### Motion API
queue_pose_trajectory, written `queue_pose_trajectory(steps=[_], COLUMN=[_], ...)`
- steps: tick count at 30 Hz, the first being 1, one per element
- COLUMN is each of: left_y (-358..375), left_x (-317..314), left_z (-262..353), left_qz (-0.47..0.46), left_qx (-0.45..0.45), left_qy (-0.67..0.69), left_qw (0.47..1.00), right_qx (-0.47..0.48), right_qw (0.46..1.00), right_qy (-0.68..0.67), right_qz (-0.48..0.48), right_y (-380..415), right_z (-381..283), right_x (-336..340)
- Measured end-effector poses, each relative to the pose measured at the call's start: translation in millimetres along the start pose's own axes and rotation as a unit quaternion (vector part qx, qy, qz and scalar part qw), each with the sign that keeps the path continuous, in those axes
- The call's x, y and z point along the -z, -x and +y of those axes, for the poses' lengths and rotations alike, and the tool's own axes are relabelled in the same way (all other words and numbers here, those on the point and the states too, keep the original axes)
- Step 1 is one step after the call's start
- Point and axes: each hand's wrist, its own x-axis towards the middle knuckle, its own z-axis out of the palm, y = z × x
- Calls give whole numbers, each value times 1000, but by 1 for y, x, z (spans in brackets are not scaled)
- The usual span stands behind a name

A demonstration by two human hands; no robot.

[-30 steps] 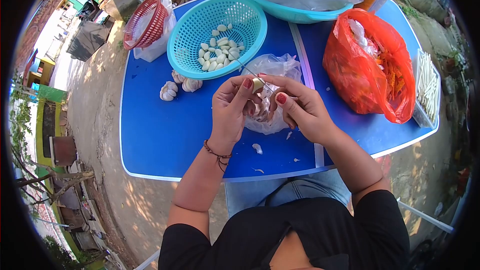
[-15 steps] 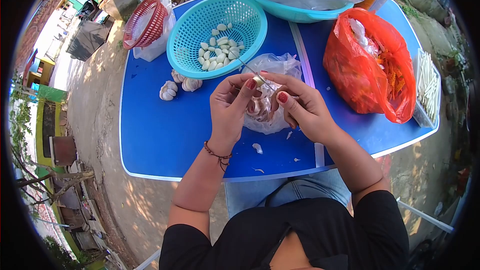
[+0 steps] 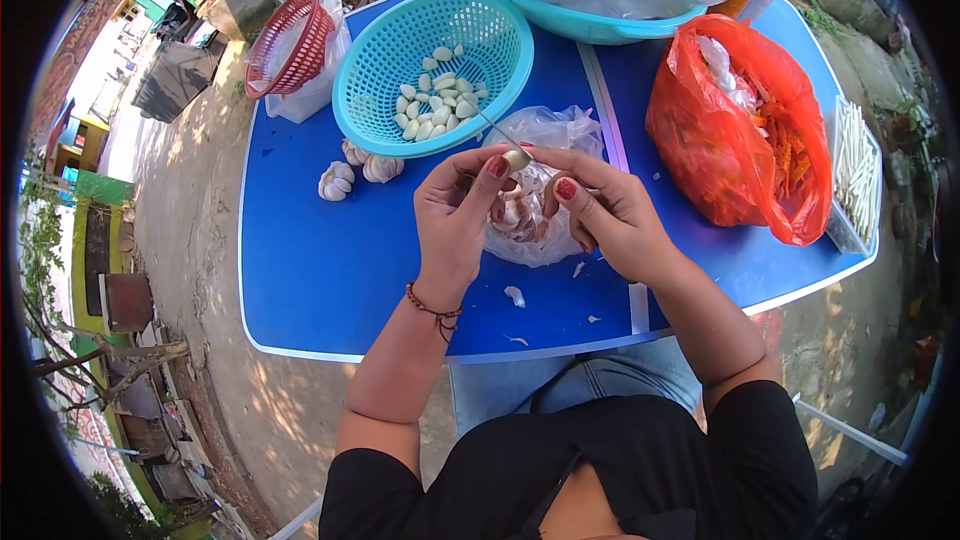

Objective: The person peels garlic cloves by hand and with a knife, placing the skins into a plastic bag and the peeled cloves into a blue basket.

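My left hand [image 3: 452, 205] pinches a garlic clove [image 3: 516, 159] between thumb and fingertips. The thin blade of a small knife [image 3: 489, 124] points up and left past the clove. My right hand [image 3: 615, 220] grips that knife, its handle mostly hidden by my fingers. Under both hands sits a clear plastic bag [image 3: 560, 130] with garlic cloves and skins [image 3: 522, 220] in it. Beyond them, peeled garlic cloves [image 3: 440, 115] lie in a turquoise plastic basket [image 3: 345, 75]. Left of my left hand are whole garlic bulbs [image 3: 336, 181], close to the basket.
On the blue table [image 3: 310, 280], a red plastic bag [image 3: 700, 160] stands at right beside a container of white sticks [image 3: 853, 175]. A red basket [image 3: 290, 40] rests at the far left. A turquoise basin [image 3: 600, 30] holds plastic containers at the back. Skin scraps [image 3: 514, 296] lie near me.
The clove and knife have shifted slightly between my fingertips, and more of the clove's pale side shows. Both hands stay in nearly the same place.
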Motion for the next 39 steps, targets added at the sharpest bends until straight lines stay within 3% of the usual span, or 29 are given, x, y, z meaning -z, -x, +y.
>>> queue_pose_trajectory(steps=[8,17,39], left_y=[0,-1,-1], left_x=[1,1,2], left_z=[-1,-1,-2], left_qz=[15,20,-19], left_qx=[-4,21,-25], left_qy=[-18,-2,31], left_qw=[1000,1000,999], right_qx=[40,-4,11], right_qw=[999,1000,997], right_qy=[-3,17,-67], right_qz=[-9,10,43], right_y=[-1,-2,-3], right_z=[-2,-2,12], right_x=[-3,-2,-2])
